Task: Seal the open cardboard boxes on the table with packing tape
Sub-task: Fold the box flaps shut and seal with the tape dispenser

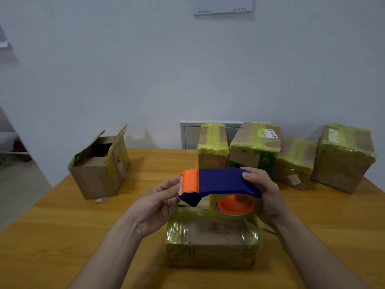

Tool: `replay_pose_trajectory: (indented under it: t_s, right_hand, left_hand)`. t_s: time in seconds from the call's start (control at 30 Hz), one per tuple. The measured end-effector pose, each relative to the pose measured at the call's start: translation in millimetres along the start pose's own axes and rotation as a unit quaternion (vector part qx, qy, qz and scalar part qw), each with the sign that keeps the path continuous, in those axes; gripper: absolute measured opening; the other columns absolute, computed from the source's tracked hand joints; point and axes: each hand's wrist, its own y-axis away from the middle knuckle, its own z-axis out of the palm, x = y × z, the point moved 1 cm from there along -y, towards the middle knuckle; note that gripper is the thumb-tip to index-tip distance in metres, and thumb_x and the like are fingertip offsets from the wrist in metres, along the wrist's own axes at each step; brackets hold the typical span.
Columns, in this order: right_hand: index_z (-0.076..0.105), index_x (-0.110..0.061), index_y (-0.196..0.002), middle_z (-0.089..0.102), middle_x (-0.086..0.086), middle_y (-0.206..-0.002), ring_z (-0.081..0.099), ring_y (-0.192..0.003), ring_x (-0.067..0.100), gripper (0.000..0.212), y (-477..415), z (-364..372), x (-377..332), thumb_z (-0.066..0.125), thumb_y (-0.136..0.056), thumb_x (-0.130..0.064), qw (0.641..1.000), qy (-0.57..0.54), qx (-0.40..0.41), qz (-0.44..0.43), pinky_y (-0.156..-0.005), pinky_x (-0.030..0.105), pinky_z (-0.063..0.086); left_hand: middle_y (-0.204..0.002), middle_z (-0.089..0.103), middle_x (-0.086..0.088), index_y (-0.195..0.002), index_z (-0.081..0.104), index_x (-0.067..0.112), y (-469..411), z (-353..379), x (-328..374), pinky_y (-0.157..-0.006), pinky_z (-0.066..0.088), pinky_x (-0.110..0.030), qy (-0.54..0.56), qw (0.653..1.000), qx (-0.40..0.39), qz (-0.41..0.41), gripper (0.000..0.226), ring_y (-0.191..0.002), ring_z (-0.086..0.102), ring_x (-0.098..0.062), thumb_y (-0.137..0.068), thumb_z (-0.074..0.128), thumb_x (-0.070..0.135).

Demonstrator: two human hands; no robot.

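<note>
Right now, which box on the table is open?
The lone box at far left: its top flaps stand up. The four boxes at back right and the near box are taped shut.

Near box: we cannot read its blurred print; the tape dispenser covers its far edge.
Right hand: we lose its fingers behind the tape roll.
Open box: inside too dark for us.
Wall sheet: cut by the top edge.

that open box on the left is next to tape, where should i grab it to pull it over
Probably grip the open box by its side walls below the rim, coming from the right; its raised flaps look bent and floppy, so they make poor handles.
</note>
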Motion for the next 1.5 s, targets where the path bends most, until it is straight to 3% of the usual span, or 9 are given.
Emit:
replay_pose_trajectory:
  t_s: [0.07, 0.13, 0.27, 0.43, 0.67, 0.8, 1.13, 1.37, 1.5]
  right_hand:
    - [0.081, -0.017, -0.086, 0.072, 0.005, -0.078, 0.067, -0.073, 0.017, 0.035, -1, 1, -6, 0.070, -0.061, -0.039, 1.000, 0.006, -0.012, -0.021, -0.061, 0.022, 0.053]
    - [0.079, -0.014, -0.078, 0.068, 0.005, -0.070, 0.063, -0.065, 0.016, 0.026, -2, 3, -8, 0.065, -0.072, -0.036, 0.997, 0.043, -0.054, -0.047, -0.061, 0.021, 0.051]
    - [0.067, 0.001, -0.076, 0.063, 0.011, -0.068, 0.059, -0.064, 0.018, 0.046, -4, 9, -1, 0.064, -0.079, -0.045, 0.989, 0.112, -0.076, -0.053, -0.065, 0.022, 0.049]
    - [0.070, 0.002, -0.089, 0.070, 0.015, -0.080, 0.066, -0.075, 0.023, 0.048, -5, 10, -1, 0.063, -0.087, -0.046, 0.977, 0.173, -0.120, -0.029, -0.072, 0.024, 0.053]
    - [0.073, -0.004, -0.079, 0.070, 0.009, -0.072, 0.066, -0.070, 0.017, 0.036, -7, 10, -6, 0.062, -0.087, -0.037, 0.976, 0.190, -0.104, -0.016, -0.070, 0.019, 0.050]
    - [0.077, -0.006, -0.085, 0.073, 0.011, -0.076, 0.069, -0.071, 0.018, 0.035, -4, -3, -13, 0.060, -0.088, -0.036, 0.981, 0.175, -0.078, -0.010, -0.071, 0.019, 0.051]
    - [0.072, -0.005, -0.077, 0.070, 0.008, -0.069, 0.066, -0.065, 0.017, 0.031, -4, -6, -25, 0.062, -0.087, -0.032, 0.966, 0.230, -0.109, -0.036, -0.065, 0.021, 0.051]
    - [0.076, -0.011, -0.087, 0.074, 0.008, -0.078, 0.071, -0.073, 0.022, 0.049, -5, -3, -20, 0.063, -0.078, -0.058, 0.948, 0.298, -0.111, -0.024, -0.072, 0.039, 0.055]
    - [0.075, -0.008, -0.086, 0.073, 0.011, -0.075, 0.070, -0.069, 0.026, 0.052, -9, -1, -21, 0.063, -0.079, -0.058, 0.941, 0.322, -0.106, -0.016, -0.071, 0.045, 0.054]
  left_hand:
    - [-0.092, 0.074, -0.021, -0.111, 0.079, 0.005, 3, 1, 5, -0.051, 0.058, -0.019, -0.034, 0.999, 0.011, 0.009, 0.073, -0.061, 0.071, -0.016, -0.043, 0.104, 0.000]
    - [-0.086, 0.073, -0.016, -0.119, 0.073, 0.002, 4, 2, 7, -0.052, 0.058, -0.020, -0.105, 0.992, 0.058, 0.029, 0.058, -0.057, 0.068, -0.013, -0.063, 0.090, -0.004]
    - [-0.060, 0.058, 0.002, -0.115, 0.072, 0.007, 0, -2, -2, -0.052, 0.049, -0.021, -0.247, 0.952, 0.167, 0.071, 0.030, -0.046, 0.053, -0.005, -0.087, 0.074, -0.004]
    - [-0.083, 0.078, -0.011, -0.110, 0.072, 0.010, 0, -8, -8, -0.058, 0.051, -0.024, -0.322, 0.917, 0.213, 0.105, 0.023, -0.065, 0.067, -0.010, -0.091, 0.073, -0.003]
    - [-0.087, 0.078, -0.017, -0.109, 0.066, 0.006, -2, -13, -14, -0.059, 0.052, -0.026, -0.300, 0.922, 0.227, 0.085, 0.028, -0.072, 0.070, -0.017, -0.086, 0.077, -0.003]
    - [-0.082, 0.076, -0.017, -0.108, 0.063, 0.002, 4, -27, -9, -0.056, 0.052, -0.024, -0.277, 0.922, 0.259, 0.080, 0.032, -0.062, 0.069, -0.015, -0.082, 0.080, -0.005]
    - [-0.081, 0.078, -0.017, -0.109, 0.069, 0.007, 12, -20, 0, -0.068, 0.058, -0.033, -0.373, 0.891, 0.240, 0.103, 0.033, -0.073, 0.074, -0.022, -0.081, 0.085, 0.002]
    - [-0.085, 0.078, -0.016, -0.109, 0.069, 0.008, 12, -29, -9, -0.065, 0.057, -0.030, -0.374, 0.895, 0.233, 0.072, 0.034, -0.073, 0.074, -0.019, -0.080, 0.086, 0.005]
    - [-0.086, 0.076, -0.016, -0.114, 0.069, 0.004, 8, -40, -23, -0.056, 0.053, -0.023, -0.280, 0.935, 0.215, 0.032, 0.038, -0.066, 0.069, -0.013, -0.079, 0.084, 0.006]
